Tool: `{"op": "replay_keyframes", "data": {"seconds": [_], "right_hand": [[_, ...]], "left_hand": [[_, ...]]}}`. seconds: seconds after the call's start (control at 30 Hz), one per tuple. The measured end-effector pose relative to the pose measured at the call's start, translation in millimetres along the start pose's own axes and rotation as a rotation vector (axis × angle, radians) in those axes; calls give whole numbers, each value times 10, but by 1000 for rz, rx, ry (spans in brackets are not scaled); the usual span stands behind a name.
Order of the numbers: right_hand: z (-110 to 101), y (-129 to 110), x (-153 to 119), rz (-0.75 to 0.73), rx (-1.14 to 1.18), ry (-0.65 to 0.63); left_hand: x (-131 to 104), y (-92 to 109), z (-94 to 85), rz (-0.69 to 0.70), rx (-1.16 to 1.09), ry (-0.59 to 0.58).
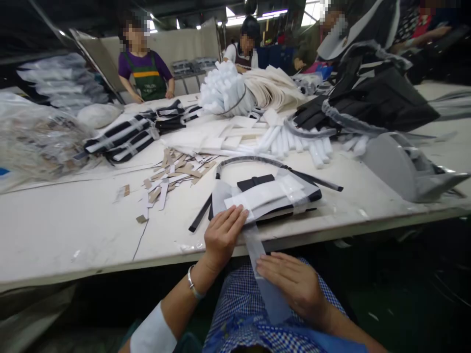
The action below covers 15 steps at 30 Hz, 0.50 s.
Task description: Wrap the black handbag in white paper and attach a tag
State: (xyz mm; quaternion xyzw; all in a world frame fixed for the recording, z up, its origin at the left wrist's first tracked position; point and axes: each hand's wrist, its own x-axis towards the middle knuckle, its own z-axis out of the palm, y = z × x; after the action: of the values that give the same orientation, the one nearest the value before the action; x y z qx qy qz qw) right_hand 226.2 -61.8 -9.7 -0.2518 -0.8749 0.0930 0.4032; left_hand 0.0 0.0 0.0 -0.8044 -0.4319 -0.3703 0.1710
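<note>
A black handbag (pixel 312 196) lies on the table edge in front of me, wrapped partly in white sheet padding (pixel 265 193), with its plastic-covered handle (pixel 253 159) arched behind it. My left hand (pixel 225 235) presses on the padding's near left corner, its fingers stretched flat. From under the bag's near side a translucent plastic strip (pixel 253 242) hangs over the table edge onto my lap. Across this strip lies my right hand (pixel 292 284), fingers straight and close together; its thumb is hidden. Black strap ends (pixel 200 215) stick out on both sides of the bag.
Cardboard and paper scraps (pixel 172 176) litter the white table (pixel 91 225) to the left. White foam rolls (pixel 287 139), a bundle of white tubes (pixel 224 88) and black bags (pixel 368 98) lie behind. A grey bag piece (pixel 390 166) stands at right. Several people work across the table.
</note>
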Motion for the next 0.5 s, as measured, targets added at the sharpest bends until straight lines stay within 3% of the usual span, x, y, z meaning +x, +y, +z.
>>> {"op": "replay_keyframes", "data": {"seconds": [0.13,0.27,0.5], "right_hand": [[-224,19,302,-69,-24,-81],[-305,51,532,-101,-21,-136],[-326,18,526,-107,-16,-236]], "left_hand": [[-4,19,-35,-13,-15,-46],[-9,37,-41,-55,-35,-62],[-14,40,14,-142,-90,-21]]}}
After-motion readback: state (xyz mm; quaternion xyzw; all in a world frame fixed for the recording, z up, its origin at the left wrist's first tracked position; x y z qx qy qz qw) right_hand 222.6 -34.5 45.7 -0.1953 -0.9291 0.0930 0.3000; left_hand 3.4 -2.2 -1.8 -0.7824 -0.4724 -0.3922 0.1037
